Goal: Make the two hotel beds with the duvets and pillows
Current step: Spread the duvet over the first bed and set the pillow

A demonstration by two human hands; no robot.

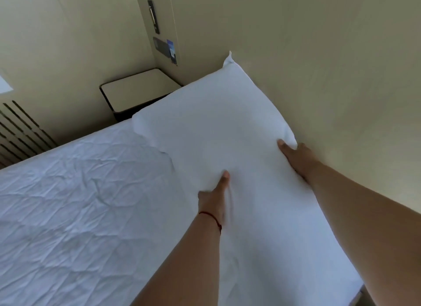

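White pillow: large, plump, lying at the head of the bed against the beige wall, its far corner pointing up along the wall, its near part running toward the camera under both forearms. Left hand: pressed into the pillow's near-left side, thumb lying up along the fabric; the other fingers are sunk under or behind the pillow edge, so whether they are spread or together cannot be told. A thin red cord circles the left wrist. Right hand: grips the pillow's right edge next to the wall, thumb on top of the fabric, remaining fingers hidden behind the pillow. Bed: covered in a white, creased sheet, extending left of the pillow and filling the lower left of the view. Bedside table: pale top with dark frame, standing in the corner just beyond the pillow's far-left edge. Wall panel: above the bedside table, carrying a dark vertical fitting and a small blue card. Slatted dark grille: at the left edge, beyond the bed.
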